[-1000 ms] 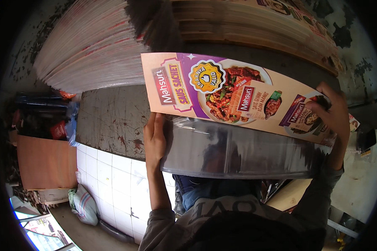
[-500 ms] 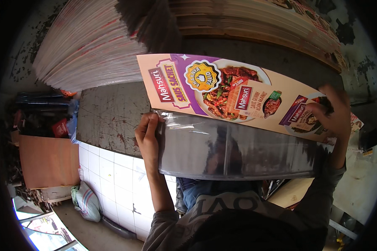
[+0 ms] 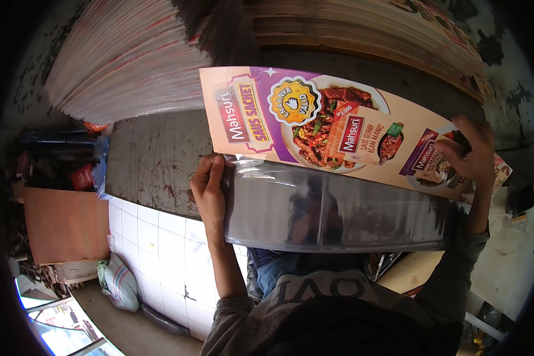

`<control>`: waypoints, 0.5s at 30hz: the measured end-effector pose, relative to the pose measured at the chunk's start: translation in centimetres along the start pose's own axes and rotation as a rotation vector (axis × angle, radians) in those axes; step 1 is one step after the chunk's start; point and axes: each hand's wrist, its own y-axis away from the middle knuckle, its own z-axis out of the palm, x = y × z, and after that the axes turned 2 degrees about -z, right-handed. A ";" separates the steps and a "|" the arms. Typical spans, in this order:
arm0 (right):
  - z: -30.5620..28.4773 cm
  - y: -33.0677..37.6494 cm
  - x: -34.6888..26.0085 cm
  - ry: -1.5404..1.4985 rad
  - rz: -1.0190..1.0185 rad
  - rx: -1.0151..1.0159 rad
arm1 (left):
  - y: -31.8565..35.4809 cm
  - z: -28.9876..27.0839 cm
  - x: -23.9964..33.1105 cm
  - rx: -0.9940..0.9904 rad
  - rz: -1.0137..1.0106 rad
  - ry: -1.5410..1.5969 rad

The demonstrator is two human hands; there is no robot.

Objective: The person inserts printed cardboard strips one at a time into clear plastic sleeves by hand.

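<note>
So the left hand (image 3: 210,187) is pinching the left edge of a clear glossy plastic film (image 3: 338,207), fingers closed over that end right where it meets the printed sheet. The right hand (image 3: 471,157) is clamped on the far right end, thumb on top and fingers curled around both the film and the long printed food poster (image 3: 314,121) — so each hand is shut on its own end of the strip.

How far along is it? My read is roughly halfway. The film lies along the poster's lower edge and overlaps only a narrow band of it, while the rest of the film hangs toward the person, off the worn grey worktable (image 3: 154,160). Most of the poster's printed face looks bare, with no sheen over it, so covering it appears to be what's left. I can't tell whether the overlapped strip is actually stuck down.

The poster itself is a long narrow strip — peach and purple, with a yellow badge and photos of a plated dish and sachets — lying flat and slightly diagonal across the table. The film is smooth and mirror-like, with some crinkles near the left hand.

Behind it sit big stacks of sheets (image 3: 124,59), edges fanned out.
</note>
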 end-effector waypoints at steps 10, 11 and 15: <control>0.9 0.0 0.8 0.074 -0.012 0.044 | 0.2 0.0 0.3 -0.009 -0.023 0.002; 0.9 0.1 0.8 0.071 -0.014 0.044 | 0.2 0.0 0.3 -0.011 -0.028 0.003; 0.3 0.2 0.3 0.131 0.012 0.029 | 0.2 0.2 0.3 -0.020 0.000 0.017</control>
